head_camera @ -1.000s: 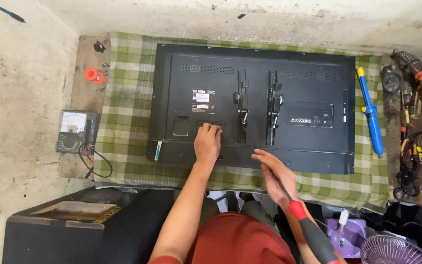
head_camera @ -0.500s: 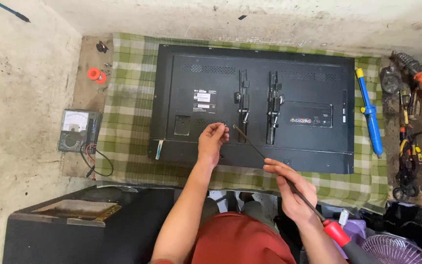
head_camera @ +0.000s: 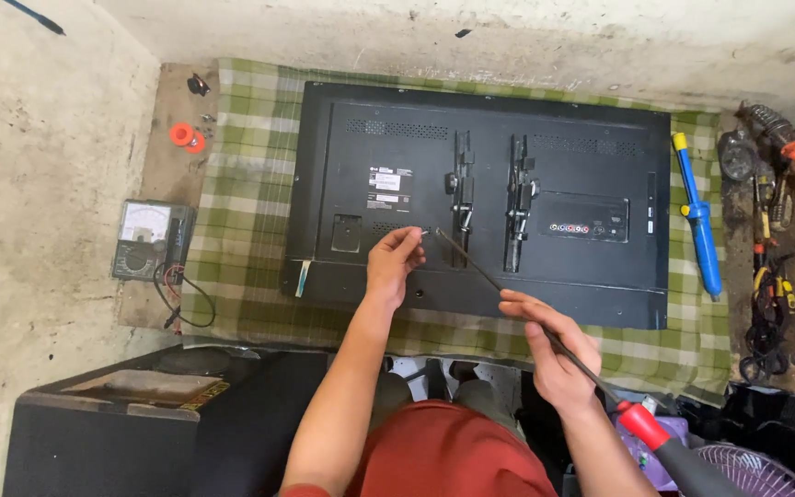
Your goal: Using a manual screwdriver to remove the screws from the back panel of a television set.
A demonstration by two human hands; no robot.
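long screwdriver (head_camera: 545,331) w/ red handle lies slanted over the near edge of the tv (head_camera: 480,202), tip at the tv's back panel, lower middle. left hand (head_camera: 393,267) pinches at the tip, grip clenched there. right hand (head_camera: 554,354) grasps the shaft partway down. tv lies face down on a green checked cloth (head_camera: 241,184). meter (head_camera: 144,239) off cloth's left edge, blue tool (head_camera: 697,221) by tv's right edge.
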